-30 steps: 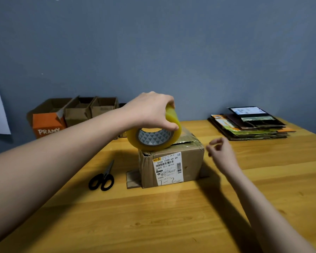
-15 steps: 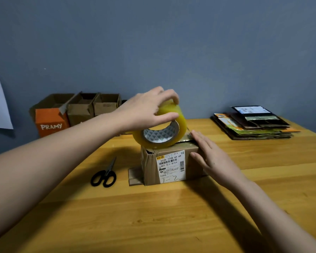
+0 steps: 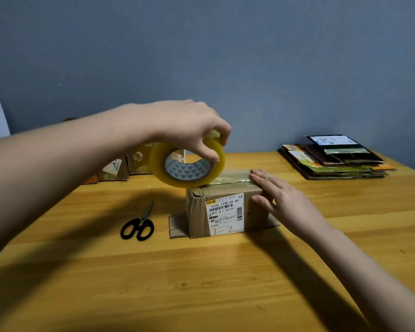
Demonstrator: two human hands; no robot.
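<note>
On the box (image 3: 225,213), my left hand (image 3: 187,125) grips the tape roll (image 3: 187,167); my right hand (image 3: 283,200) lies flat, fingers straight, pressing its right end.

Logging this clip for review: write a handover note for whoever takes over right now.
Left hand grips the tape roll over the left end of the cardboard box.
Right hand lies flat against the box's right end, pinning the tape strip.
Done: strip runs across the box top.
Left, probably: pull it down the left side, cut with the scissors lying on the table, smooth it.
</note>
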